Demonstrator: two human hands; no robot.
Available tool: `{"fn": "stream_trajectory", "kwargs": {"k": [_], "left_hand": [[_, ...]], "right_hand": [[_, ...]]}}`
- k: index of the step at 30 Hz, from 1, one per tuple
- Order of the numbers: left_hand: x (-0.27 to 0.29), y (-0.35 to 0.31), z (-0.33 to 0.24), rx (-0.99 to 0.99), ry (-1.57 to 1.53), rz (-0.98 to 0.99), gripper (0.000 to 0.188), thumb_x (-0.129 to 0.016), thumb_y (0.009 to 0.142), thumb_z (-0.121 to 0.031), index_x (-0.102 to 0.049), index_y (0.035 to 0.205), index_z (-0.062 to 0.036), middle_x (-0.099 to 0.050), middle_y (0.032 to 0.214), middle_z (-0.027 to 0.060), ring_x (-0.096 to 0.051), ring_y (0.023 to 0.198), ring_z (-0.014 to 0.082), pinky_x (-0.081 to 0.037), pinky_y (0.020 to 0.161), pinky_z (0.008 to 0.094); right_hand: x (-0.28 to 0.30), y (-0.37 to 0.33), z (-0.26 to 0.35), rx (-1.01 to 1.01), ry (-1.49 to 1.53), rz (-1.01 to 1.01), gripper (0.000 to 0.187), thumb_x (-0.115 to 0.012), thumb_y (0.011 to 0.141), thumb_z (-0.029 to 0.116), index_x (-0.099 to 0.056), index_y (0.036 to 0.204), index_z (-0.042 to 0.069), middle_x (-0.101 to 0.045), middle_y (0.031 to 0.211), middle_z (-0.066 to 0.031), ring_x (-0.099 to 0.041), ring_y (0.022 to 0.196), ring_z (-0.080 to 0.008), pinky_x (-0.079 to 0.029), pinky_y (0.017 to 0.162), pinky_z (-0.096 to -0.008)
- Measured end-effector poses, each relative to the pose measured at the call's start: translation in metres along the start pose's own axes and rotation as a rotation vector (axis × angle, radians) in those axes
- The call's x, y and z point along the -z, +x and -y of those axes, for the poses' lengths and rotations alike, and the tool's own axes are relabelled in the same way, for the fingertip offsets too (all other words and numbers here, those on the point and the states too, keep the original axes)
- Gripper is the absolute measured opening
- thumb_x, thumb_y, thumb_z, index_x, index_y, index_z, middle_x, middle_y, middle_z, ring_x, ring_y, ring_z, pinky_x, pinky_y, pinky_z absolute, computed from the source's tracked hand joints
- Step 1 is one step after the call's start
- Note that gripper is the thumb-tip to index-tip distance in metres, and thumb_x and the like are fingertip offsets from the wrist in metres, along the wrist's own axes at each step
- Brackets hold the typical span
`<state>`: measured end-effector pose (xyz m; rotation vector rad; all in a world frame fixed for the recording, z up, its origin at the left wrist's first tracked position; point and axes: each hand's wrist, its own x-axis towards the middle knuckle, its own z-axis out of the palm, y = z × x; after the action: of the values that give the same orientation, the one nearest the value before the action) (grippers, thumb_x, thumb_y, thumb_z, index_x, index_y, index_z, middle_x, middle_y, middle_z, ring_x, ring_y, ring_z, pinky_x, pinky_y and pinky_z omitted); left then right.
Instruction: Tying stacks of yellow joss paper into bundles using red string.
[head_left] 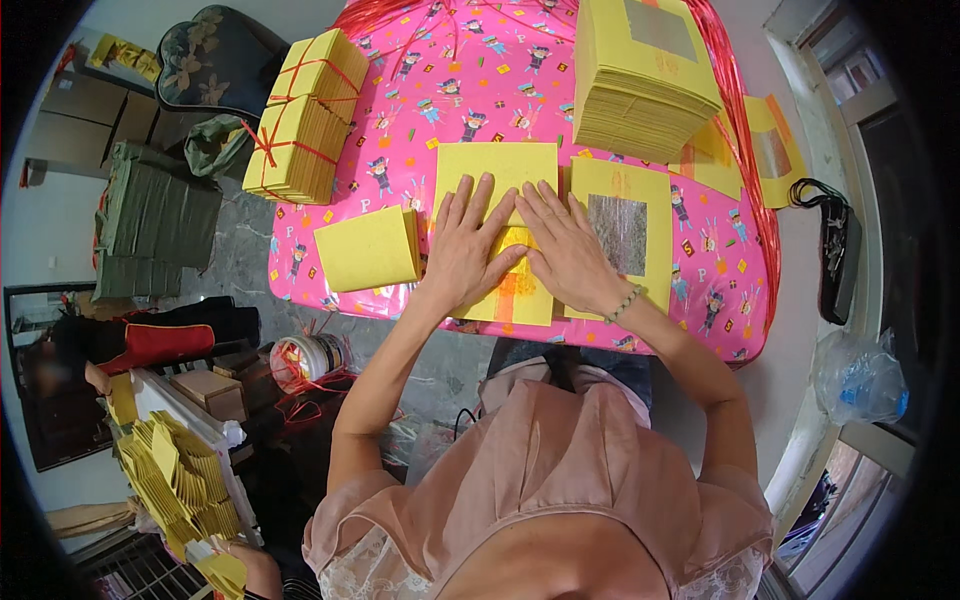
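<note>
Both my hands lie flat on a yellow paper sheet (497, 160) at the near middle of the pink table. My left hand (470, 240) and my right hand (568, 243) have their fingers stretched forward, the thumbs almost meeting. Orange print shows on the sheet's near part; my hands cover much of the middle, so I cannot tell how it is folded. To the left lies a folded yellow paper (365, 252). Close to my right hand, another yellow sheet (650, 190) with a silver-grey patch lies flat.
A tall stack of yellow paper (640, 115) stands at the back right. Bundles (300, 150) tied with red string sit at the back left. Red strings (735, 90) hang along the table's right side. At lower left, another person's hand (250, 568) is by a box of yellow papers (180, 480).
</note>
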<state>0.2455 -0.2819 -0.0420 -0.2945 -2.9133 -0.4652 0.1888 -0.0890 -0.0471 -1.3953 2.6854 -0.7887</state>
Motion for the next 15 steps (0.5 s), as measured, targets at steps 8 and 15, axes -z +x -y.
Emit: {"fn": "stream_trajectory", "kwargs": {"k": [8, 15], "left_hand": [[0.003, 0.001, 0.002, -0.021, 0.0, 0.037, 0.073, -0.054, 0.091, -0.055, -0.036, 0.15, -0.0157, -0.026, 0.156, 0.021, -0.02, 0.144, 0.044, -0.02, 0.115, 0.0549], [0.013, -0.008, 0.017, -0.076, -0.008, 0.117, 0.078, -0.049, 0.091, -0.061, -0.03, 0.152, -0.0155, -0.023, 0.157, 0.0213, -0.017, 0.146, 0.0394, -0.018, 0.117, 0.0508]], "right_hand": [[0.002, -0.006, 0.0, 0.003, 0.039, 0.05, 0.077, -0.058, 0.088, 0.031, -0.024, 0.152, 0.006, -0.021, 0.159, -0.0151, -0.014, 0.149, -0.0313, -0.012, 0.118, -0.0554], [0.001, -0.008, -0.004, 0.043, 0.002, 0.085, 0.072, -0.056, 0.091, 0.043, -0.027, 0.153, 0.019, -0.017, 0.16, -0.0155, -0.012, 0.148, -0.0342, -0.011, 0.117, -0.0583]]}}
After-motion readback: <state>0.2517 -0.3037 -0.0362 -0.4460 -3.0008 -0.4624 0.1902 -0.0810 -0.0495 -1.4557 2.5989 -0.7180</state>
